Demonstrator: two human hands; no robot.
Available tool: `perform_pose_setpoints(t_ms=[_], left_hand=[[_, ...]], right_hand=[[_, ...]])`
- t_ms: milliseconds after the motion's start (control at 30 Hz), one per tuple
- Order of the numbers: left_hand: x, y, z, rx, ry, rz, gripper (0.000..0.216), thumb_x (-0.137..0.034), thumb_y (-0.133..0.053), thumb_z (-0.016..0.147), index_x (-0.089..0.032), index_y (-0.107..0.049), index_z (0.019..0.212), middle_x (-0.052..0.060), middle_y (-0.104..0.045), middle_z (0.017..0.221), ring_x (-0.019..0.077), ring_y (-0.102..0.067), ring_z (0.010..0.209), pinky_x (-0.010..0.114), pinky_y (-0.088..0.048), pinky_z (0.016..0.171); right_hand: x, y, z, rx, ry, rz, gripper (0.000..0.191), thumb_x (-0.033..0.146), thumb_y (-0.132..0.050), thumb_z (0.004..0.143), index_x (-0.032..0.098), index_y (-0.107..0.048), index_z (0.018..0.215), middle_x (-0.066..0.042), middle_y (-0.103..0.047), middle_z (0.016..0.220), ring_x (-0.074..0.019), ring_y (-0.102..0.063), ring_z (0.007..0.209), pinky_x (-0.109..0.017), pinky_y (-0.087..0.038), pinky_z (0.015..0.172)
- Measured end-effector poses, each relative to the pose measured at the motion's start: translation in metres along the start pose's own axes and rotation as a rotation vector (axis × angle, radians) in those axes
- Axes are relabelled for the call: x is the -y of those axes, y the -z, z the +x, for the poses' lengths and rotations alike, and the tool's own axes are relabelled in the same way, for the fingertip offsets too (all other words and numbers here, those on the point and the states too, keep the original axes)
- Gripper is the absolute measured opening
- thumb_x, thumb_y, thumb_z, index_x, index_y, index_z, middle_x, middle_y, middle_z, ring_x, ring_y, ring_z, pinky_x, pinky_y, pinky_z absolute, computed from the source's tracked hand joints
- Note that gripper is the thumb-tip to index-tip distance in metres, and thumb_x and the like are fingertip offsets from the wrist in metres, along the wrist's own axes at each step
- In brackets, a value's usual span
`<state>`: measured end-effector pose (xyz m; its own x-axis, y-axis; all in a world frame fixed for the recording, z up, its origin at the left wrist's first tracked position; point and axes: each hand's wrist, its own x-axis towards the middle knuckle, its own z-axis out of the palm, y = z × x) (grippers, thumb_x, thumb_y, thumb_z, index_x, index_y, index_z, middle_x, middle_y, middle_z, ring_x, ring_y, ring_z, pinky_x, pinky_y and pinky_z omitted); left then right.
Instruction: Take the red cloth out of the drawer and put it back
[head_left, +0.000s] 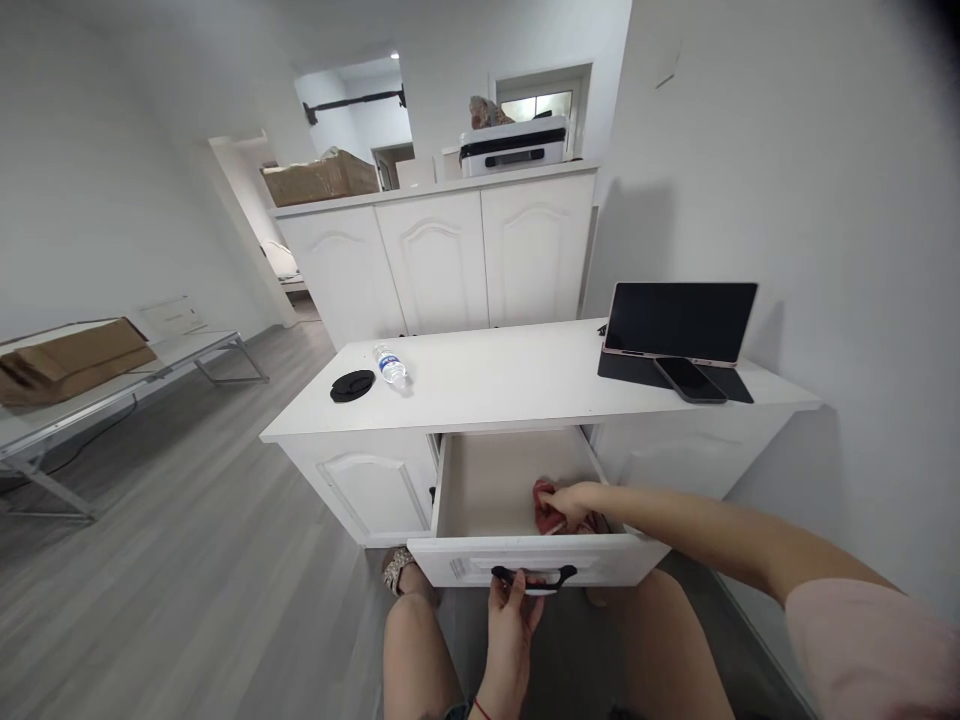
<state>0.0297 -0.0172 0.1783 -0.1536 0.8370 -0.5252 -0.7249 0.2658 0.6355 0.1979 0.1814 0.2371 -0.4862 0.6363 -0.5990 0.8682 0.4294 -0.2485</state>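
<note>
A white drawer (480, 505) is pulled out from the low white cabinet. My left hand (511, 625) grips the black drawer handle (551, 580) on its front panel, with fingers curled around the bar. Inside the drawer, toward the right front corner, my right hand (574, 500) is closed on a red cloth (541, 490). The cloth is bunched and touches the drawer bottom. Part of it lies hidden under my fingers and behind the front panel.
On the cabinet top (487, 380) are a plastic water bottle (392, 368), a black round object (352, 386), a tablet (681, 320) and a phone (690, 380). A taller white cabinet (442, 255) stands behind. My knees flank the drawer front. At right is a wall.
</note>
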Motion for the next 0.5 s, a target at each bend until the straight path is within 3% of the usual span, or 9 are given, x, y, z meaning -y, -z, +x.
perform_pose_setpoints(t_ms=[133,300,500], left_hand=[[-0.002,-0.004,-0.003,0.009,0.01,-0.002,0.049,-0.036,-0.098,0.058,-0.021,-0.063,0.088,0.003,-0.074,0.083,0.0204,-0.076,0.085,0.028,-0.059,0.072],[-0.008,-0.012,-0.01,-0.033,0.021,0.001,0.054,-0.037,-0.1,0.051,-0.022,-0.062,0.086,0.002,-0.072,0.084,0.0207,-0.076,0.084,0.028,-0.06,0.071],[-0.022,-0.022,-0.03,0.007,-0.023,0.0,0.046,-0.043,-0.096,0.058,-0.03,-0.064,0.088,0.007,-0.072,0.089,0.0342,-0.075,0.1,0.047,-0.062,0.08]], right_hand=[[0.02,0.002,0.001,0.137,0.068,0.006,0.049,0.007,-0.075,0.055,0.025,-0.066,0.099,0.006,-0.061,0.082,-0.0224,-0.065,0.09,-0.032,-0.05,0.086],[0.067,0.005,0.018,0.159,0.144,0.041,0.021,0.011,-0.074,0.061,0.024,-0.062,0.072,0.007,-0.057,0.071,-0.0202,-0.066,0.087,-0.032,-0.051,0.089],[0.139,0.011,0.053,0.129,0.213,0.058,0.022,0.02,-0.078,0.068,0.022,-0.058,0.061,0.008,-0.053,0.06,-0.0158,-0.06,0.071,-0.03,-0.052,0.082]])
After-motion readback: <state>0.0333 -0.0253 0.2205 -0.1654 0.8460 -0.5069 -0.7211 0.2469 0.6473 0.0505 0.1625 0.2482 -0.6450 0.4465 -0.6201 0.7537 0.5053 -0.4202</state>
